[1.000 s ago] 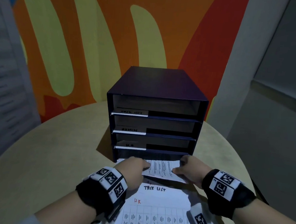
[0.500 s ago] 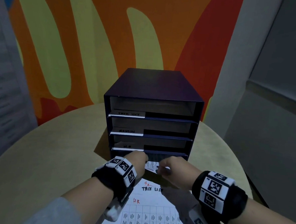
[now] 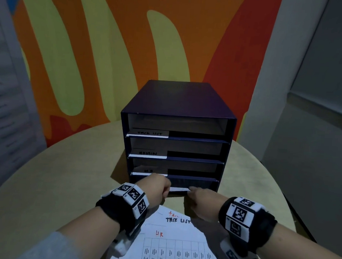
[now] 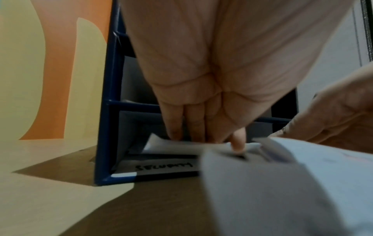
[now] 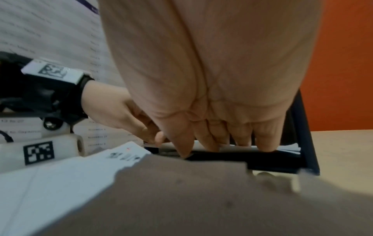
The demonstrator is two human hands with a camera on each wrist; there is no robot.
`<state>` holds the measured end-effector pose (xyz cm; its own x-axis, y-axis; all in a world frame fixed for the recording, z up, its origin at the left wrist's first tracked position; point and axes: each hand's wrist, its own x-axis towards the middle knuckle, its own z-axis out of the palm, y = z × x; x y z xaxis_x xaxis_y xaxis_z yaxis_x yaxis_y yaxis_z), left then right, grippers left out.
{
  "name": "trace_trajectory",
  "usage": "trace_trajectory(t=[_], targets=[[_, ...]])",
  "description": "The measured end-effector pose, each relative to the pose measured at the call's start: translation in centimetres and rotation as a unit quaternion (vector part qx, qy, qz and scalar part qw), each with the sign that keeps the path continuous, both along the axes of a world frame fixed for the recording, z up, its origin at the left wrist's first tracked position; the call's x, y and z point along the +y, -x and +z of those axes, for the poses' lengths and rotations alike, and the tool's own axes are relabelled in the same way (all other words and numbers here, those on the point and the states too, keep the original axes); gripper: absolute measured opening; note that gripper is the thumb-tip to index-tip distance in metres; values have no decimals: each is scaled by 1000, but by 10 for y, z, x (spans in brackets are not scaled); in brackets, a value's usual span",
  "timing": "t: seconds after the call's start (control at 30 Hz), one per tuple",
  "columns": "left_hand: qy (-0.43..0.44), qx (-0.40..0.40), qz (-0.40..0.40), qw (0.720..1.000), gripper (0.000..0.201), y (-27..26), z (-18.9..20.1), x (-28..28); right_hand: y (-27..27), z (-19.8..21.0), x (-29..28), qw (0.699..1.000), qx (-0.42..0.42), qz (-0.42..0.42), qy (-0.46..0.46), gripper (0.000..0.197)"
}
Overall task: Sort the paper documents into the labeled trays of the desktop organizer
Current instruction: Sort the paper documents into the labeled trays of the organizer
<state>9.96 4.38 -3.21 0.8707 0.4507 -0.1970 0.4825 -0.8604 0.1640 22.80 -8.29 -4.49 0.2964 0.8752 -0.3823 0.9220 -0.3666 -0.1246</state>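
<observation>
I have both hands at the mouth of the bottom tray of the organizer [image 3: 179, 102], feeding one sheet [image 3: 179, 189] into it. Only a thin strip of that sheet shows outside the slot, so I judge this paper nearly filed. The three trays above look empty from here, and a stack of papers [image 3: 175, 247] lies on the table [image 3: 42, 181] near me, its top page headed "TASK LIST", so most of the sorting seems left.

My left hand [image 3: 155, 188] has its fingers straight and close together, tips pressing down on the sheet. My right hand [image 3: 202, 199] does the same on the right, fingers extended side by side onto the paper's edge.

The head view hides the bottom tray's label behind my left hand; the left wrist view shows it, reading roughly "SECURITY" [image 4: 163, 167]. The right wrist view shows the sheet's right edge lying inside the tray.
</observation>
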Motion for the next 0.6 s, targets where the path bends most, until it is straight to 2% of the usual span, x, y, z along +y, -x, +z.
trace_trajectory(t=[0.07, 0.13, 0.3, 0.43, 0.6], targets=[[22, 46, 14, 999, 27, 2, -3, 4, 0, 0, 5, 1000, -10, 9, 13, 48], [40, 51, 25, 998, 36, 3, -4, 7, 0, -1, 10, 1000, -11, 8, 15, 50], [29, 92, 29, 995, 28, -1, -10, 8, -2, 1, 28, 999, -27, -12, 41, 44], [-1, 132, 31, 991, 37, -6, -12, 9, -6, 0, 41, 998, -21, -11, 56, 40], [-57, 153, 11, 987, 43, -12, -20, 12, -12, -9, 53, 996, -13, -32, 86, 49]])
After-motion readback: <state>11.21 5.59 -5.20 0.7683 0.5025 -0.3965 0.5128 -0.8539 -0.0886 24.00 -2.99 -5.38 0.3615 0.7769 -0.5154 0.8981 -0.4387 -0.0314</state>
